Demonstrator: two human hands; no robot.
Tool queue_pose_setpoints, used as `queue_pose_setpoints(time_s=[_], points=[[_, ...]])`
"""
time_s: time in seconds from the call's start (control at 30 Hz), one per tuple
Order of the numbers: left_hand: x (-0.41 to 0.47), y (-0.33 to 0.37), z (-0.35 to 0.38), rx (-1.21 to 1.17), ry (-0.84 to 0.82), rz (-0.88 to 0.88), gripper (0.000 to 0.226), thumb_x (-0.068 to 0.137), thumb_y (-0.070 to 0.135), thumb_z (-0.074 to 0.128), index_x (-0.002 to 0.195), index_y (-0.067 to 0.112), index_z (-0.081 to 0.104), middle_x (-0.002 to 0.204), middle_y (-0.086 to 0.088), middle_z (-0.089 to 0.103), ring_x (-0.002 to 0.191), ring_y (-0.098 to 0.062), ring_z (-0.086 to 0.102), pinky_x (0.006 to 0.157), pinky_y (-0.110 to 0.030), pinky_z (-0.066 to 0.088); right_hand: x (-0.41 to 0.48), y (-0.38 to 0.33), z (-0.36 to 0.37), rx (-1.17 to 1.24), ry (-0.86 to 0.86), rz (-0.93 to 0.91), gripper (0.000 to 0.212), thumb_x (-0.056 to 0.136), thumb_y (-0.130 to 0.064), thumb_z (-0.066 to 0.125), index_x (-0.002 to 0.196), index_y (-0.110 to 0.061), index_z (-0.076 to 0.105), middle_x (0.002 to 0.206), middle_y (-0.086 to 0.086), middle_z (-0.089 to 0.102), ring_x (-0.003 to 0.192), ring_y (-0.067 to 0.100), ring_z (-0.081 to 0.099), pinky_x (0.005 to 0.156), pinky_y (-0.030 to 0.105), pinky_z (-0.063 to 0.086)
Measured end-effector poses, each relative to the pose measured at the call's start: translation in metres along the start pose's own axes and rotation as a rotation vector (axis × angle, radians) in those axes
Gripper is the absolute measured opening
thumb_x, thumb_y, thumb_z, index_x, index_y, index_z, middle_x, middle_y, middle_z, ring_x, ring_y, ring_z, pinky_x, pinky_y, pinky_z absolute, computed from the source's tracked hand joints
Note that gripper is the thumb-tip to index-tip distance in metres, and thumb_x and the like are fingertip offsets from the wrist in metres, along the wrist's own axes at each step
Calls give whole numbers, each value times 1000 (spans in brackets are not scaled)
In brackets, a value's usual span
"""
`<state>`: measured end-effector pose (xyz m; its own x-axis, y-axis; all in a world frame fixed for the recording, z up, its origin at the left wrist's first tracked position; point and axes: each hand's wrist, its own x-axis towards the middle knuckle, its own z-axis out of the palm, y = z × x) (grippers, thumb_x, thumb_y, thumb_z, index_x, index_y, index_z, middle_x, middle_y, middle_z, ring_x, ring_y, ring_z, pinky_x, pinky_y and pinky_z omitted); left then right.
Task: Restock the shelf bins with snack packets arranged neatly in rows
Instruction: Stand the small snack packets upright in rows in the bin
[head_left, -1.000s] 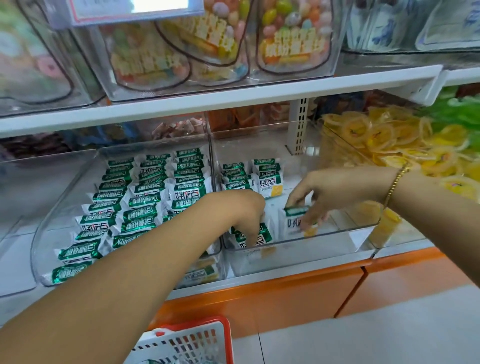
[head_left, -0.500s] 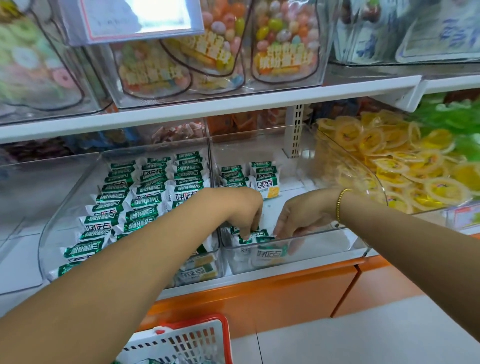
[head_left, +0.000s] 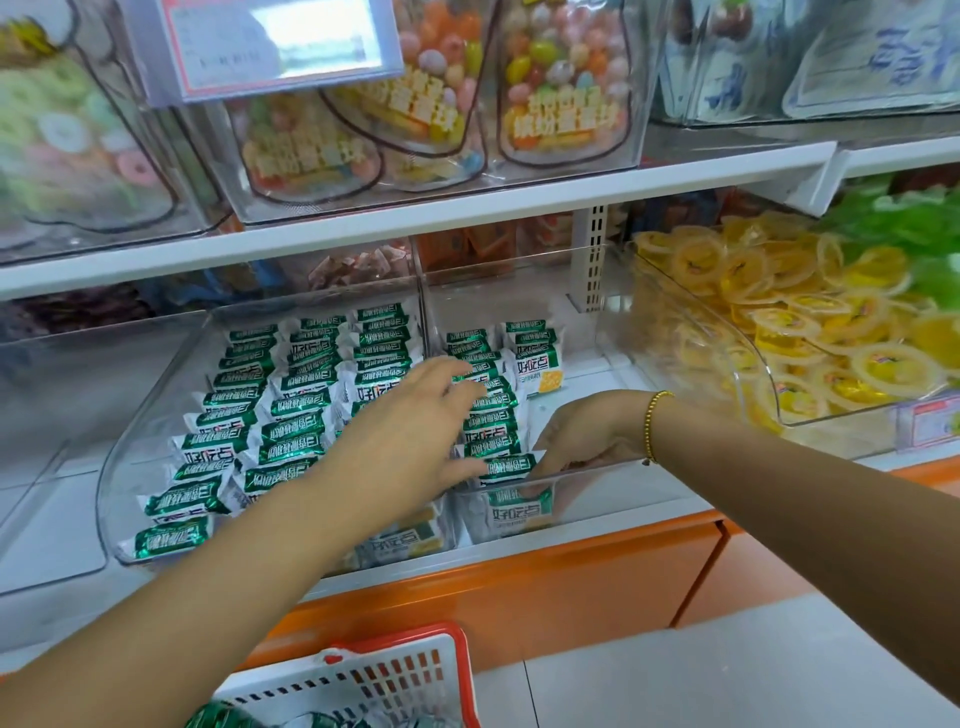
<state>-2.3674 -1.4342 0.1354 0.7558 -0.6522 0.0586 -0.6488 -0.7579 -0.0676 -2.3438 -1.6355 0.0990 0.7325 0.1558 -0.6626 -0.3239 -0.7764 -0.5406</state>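
Orange plinth (head_left: 519, 592) under white shelf (head_left: 660, 499)

We have two bins side by side on the lower shelf (head_left: 597, 525). Three rows of packets (head_left: 291, 431) fill the left bin (head_left: 150, 415); the right bin (head_left: 623, 493) holds rows (head_left: 491, 415) along its left side. Our left hand (head_left: 415, 431) lies across the divide. Our right hand (head_left: 587, 441) pinches the front packet (head_left: 514, 512) behind the front wall. A basket (head_left: 374, 680) sits below.
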Motion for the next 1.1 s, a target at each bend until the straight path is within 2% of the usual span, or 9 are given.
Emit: queue_pose_setpoints(time_s=[0.07, 0.17, 0.27, 0.4, 0.53, 0.7, 0.87, 0.97, 1.1], points=[[-12, -8, 1, -49, -53, -101, 94, 79, 62, 57, 151, 25, 9, 158, 11, -3, 141, -13, 24, 110, -26, 28, 3, -4, 0, 75, -58, 1, 33, 76, -17, 79, 100, 2, 66, 102, 10, 70, 76, 14, 68, 64, 19, 55], [-22, -10, 2, -93, -109, -116, 101, 81, 61, 56, 150, 26, -8, 145, 18, -26, 132, -13, 40, 104, -27, 39, 4, -14, 5, 167, -100, 26, 20, 78, -6, 76, 90, 5, 63, 95, 16, 70, 72, 19, 70, 58, 21, 57], [-24, -9, 2, -156, -79, -113, 99, 82, 56, 58, 150, 25, -8, 143, 18, -25, 131, -13, 42, 106, -26, 37, 6, -23, 12, 172, -46, 18, 43, 75, -4, 77, 109, 13, 57, 99, 21, 70, 78, 24, 70, 68, 24, 58], [-23, -7, 3, -166, -66, -123, 98, 84, 52, 60, 150, 23, -6, 141, 17, -23, 132, -13, 40, 105, -25, 36, 7, -25, 18, 140, 5, 11, 41, 73, -7, 80, 103, 12, 59, 90, 16, 71, 84, 27, 70, 87, 39, 55], [-25, -5, 6, -182, -55, -138, 95, 87, 47, 60, 151, 23, -5, 141, 17, -24, 126, -16, 47, 102, -30, 41, 2, -22, 9, 86, 23, 47, 44, 78, -27, 77, 102, 4, 58, 97, 9, 67, 64, 11, 69, 64, 22, 56], [-27, -2, 11, -244, 10, -156, 94, 86, 43, 63, 151, 23, -1, 142, 18, -20, 129, -16, 44, 106, -28, 37, 3, -26, -4, 261, 199, 2, 93, 75, -36, 78, 147, -6, 26, 149, 15, 35, 122, 31, 51, 97, 37, 49], [-28, -3, 13, -276, 32, -150, 93, 86, 41, 64, 151, 24, 0, 142, 19, -19, 132, -15, 40, 107, -26, 33, 23, -44, 11, 664, 190, -49, 44, 89, -12, 64, 129, -3, 49, 125, 19, 58, 96, 27, 63, 83, 37, 54], [-27, -3, 13, -281, 19, -156, 93, 86, 38, 65, 151, 22, 1, 144, 17, -18, 133, -16, 40, 109, -29, 33, 24, -47, 12, 767, 180, -12, 38, 92, -6, 56, 128, 0, 47, 121, 18, 59, 96, 31, 62, 89, 45, 52], [-27, 0, 12, -283, 11, -176, 91, 88, 36, 64, 152, 22, 0, 155, 13, -14, 134, -16, 39, 107, -29, 34, 17, -43, 13, 661, 230, -15, 39, 92, -10, 58, 129, -3, 47, 126, 13, 53, 100, 26, 59, 76, 30, 55]])
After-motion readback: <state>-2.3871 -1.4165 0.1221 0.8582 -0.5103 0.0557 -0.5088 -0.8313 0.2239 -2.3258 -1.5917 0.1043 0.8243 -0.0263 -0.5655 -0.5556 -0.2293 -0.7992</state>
